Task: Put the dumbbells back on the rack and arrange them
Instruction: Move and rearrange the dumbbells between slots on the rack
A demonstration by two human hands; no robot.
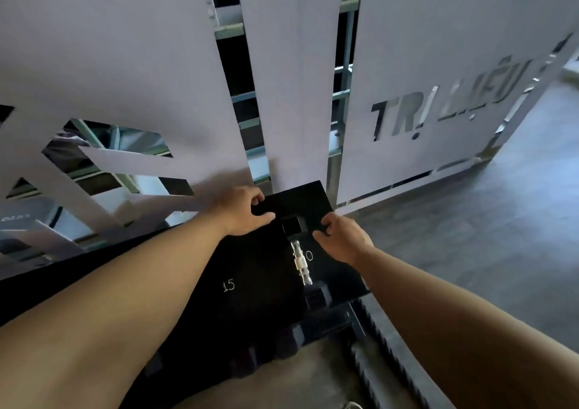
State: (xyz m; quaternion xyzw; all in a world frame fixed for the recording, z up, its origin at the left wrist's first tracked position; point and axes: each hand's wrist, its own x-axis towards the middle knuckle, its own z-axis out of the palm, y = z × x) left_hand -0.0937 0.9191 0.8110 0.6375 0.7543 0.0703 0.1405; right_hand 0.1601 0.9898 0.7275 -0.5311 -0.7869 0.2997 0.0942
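A black dumbbell rack [250, 271] stands low in front of me, its sloped top shelf chalked "15" and "10". One dumbbell [301, 263] with a chrome handle and black hex heads lies on the shelf by the "10". My left hand [242, 213] curls its fingers and thumb around the shelf's dark upper edge, left of the dumbbell's far head. On the other side of that head, my right hand [343, 238] grips the shelf's upper right edge. Neither hand touches the chrome handle. Black on black hides exactly what the fingers enclose.
Several black dumbbell heads [288, 343] show on a lower tier under the shelf. A white cut-out panel wall [282, 79] with large letters stands right behind the rack. Grey floor [485, 236] stretches to the right. A black toothed strip [385, 361] runs along the floor.
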